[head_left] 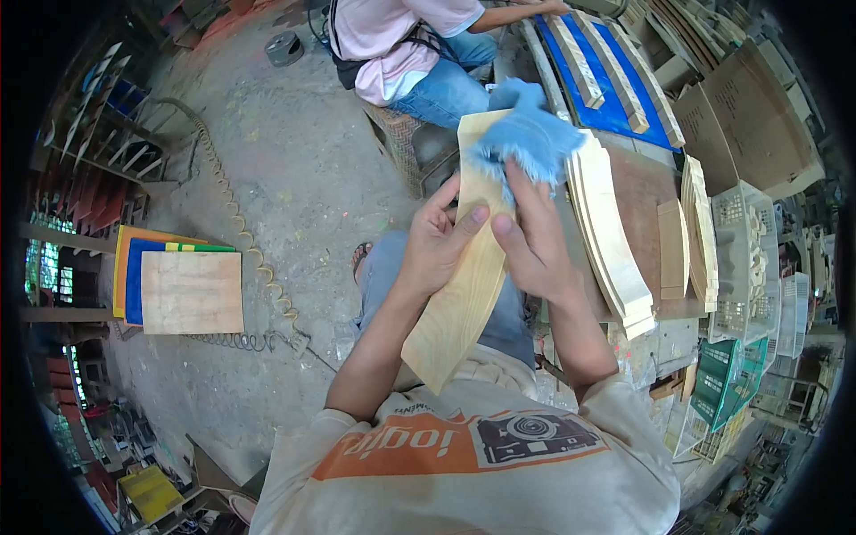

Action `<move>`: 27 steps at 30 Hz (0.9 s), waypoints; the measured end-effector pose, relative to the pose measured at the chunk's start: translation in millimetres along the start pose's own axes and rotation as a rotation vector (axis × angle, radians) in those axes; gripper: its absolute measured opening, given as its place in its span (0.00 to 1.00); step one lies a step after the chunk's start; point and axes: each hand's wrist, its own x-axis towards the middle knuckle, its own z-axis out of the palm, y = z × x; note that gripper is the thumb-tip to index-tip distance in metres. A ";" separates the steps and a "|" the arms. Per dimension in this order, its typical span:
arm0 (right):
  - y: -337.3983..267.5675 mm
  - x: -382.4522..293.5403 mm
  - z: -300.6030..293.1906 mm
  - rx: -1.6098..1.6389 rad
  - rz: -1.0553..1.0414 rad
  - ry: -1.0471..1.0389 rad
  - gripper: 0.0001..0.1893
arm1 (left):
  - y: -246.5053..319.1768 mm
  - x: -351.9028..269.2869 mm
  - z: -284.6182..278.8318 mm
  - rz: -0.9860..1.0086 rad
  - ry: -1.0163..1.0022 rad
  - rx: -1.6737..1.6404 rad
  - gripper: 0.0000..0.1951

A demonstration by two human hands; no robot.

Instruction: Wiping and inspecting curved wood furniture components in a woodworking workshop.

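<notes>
A long, pale wooden board (pixel 461 314) lies slantwise in front of my chest, its lower end close to my shirt. My left hand (pixel 441 237) grips its left edge, thumb on the face and fingers behind. My right hand (pixel 535 241) is at the right edge, its thumb on the wood. From the right fingers a frayed light-blue cloth (pixel 525 137) spreads over the upper part of the board. The cloth hides some of the right fingertips and the board's upper right corner.
To the right, a worktable (pixel 645 187) bears a stack of curved wooden boards (pixel 608 234) and a smaller wooden piece (pixel 673 251). Plastic crates (pixel 742 261) stand beyond. A seated co-worker (pixel 408 53) is ahead, near wooden bars (pixel 608 67) on a blue sheet. A coiled hose (pixel 234 217) crosses the floor.
</notes>
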 end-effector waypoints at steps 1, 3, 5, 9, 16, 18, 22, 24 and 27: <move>0.7 9.5 -2.0 -0.052 0.004 -0.019 0.34 | 0.2 -0.5 3.6 -0.001 -0.005 -0.002 0.29; 1.7 17.6 0.2 -0.104 0.006 -0.038 0.37 | 3.4 -1.5 9.5 0.092 0.054 0.037 0.28; 5.3 19.9 7.6 -0.115 -0.139 0.029 0.42 | 7.7 -1.8 7.1 0.109 0.058 0.060 0.27; 15.3 -15.6 30.8 -0.119 -0.199 -0.024 0.44 | 15.9 6.2 2.6 0.166 0.220 0.161 0.23; -2.7 -85.1 42.7 0.148 -0.026 -0.252 0.44 | 33.0 23.9 -16.2 0.406 0.484 0.248 0.23; -6.3 -93.4 36.2 0.214 -0.022 -0.264 0.44 | 33.8 25.7 -16.0 0.454 0.524 0.273 0.24; -1.8 -84.4 27.6 0.069 0.052 -0.270 0.46 | 21.0 19.1 0.3 0.324 0.371 0.326 0.24; 2.2 -60.2 19.5 0.023 0.075 -0.239 0.47 | 15.4 8.5 7.8 0.239 0.245 0.373 0.25; 16.3 -29.4 9.4 0.116 -0.103 -0.014 0.48 | 15.4 -6.1 17.1 0.109 0.104 0.297 0.26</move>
